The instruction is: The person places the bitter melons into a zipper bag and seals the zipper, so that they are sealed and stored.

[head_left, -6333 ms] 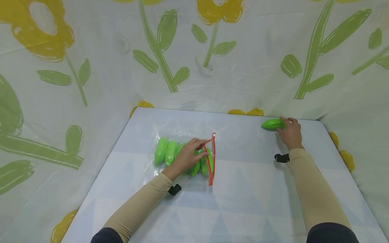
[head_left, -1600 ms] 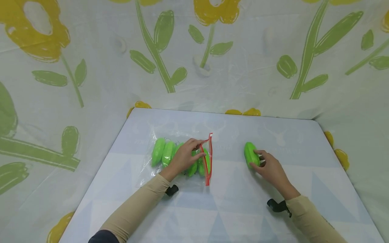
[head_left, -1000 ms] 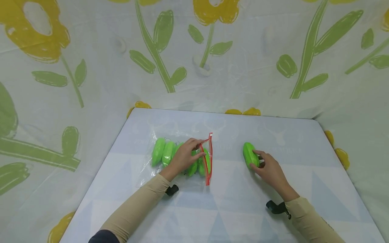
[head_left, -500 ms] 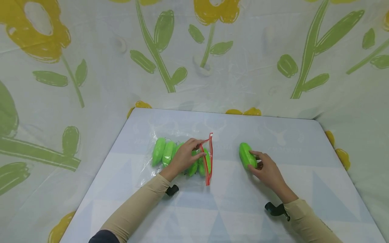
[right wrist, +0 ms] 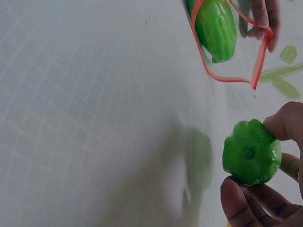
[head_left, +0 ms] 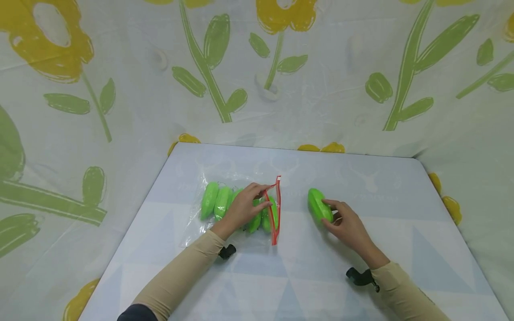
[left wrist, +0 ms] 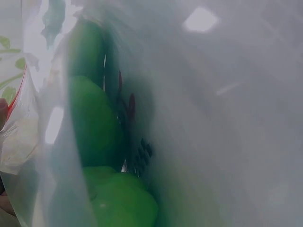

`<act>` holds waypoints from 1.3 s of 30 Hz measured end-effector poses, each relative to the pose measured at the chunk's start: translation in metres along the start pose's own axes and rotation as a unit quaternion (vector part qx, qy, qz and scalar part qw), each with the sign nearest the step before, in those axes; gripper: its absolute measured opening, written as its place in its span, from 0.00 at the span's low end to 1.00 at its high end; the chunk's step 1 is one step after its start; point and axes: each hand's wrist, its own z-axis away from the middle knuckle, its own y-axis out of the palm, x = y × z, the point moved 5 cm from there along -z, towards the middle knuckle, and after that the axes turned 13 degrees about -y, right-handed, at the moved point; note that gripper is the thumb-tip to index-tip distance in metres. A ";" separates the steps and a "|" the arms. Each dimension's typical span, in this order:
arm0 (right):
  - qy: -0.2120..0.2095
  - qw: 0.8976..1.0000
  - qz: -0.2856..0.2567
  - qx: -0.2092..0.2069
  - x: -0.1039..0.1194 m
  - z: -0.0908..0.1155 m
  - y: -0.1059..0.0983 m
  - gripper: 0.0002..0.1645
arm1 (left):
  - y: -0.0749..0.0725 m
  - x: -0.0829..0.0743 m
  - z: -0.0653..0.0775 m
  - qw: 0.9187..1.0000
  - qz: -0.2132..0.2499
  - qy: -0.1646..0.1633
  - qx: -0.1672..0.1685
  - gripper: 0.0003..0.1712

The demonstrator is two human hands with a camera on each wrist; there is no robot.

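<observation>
My left hand point(head_left: 242, 208) pinches the near layer of a clear zip bag point(head_left: 277, 229) by its red-edged mouth, which gapes toward the right. Inside lie several bright green ridged vegetables point(head_left: 209, 200), shaped like short fat cucumbers; my left hand covers some of them. To the right of the mouth, my right hand point(head_left: 346, 225) grips another green ridged vegetable point(head_left: 317, 204) between thumb and fingers, apart from the bag. The right wrist view shows this vegetable point(right wrist: 251, 153) end-on, its end lobed with a small stub. Through cloudy plastic, the left wrist view shows bagged vegetables point(left wrist: 97, 123).
Everything rests on a pale table point(head_left: 305, 276) with a faint triangle pattern. A flower-printed curtain point(head_left: 321, 102) hangs behind it and at both sides. Black wrist cameras, such as the right one point(head_left: 359, 276), stick out beside the sleeves.
Since the oldest frame, my right hand has brought the green vegetable from the far right table edge toward the bag, and it still drifts left. My left hand keeps its place on the bag.
</observation>
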 end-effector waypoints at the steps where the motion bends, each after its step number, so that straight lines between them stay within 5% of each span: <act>1: -0.002 1.000 -0.002 0.000 0.001 0.000 0.001 0.35 | 0.000 0.000 0.000 1.000 0.000 0.001 0.000 0.29; 39: -0.049 0.993 -0.056 0.090 0.036 -0.026 0.043 0.35 | 0.000 -0.003 0.000 1.000 -0.015 0.002 -0.006 0.29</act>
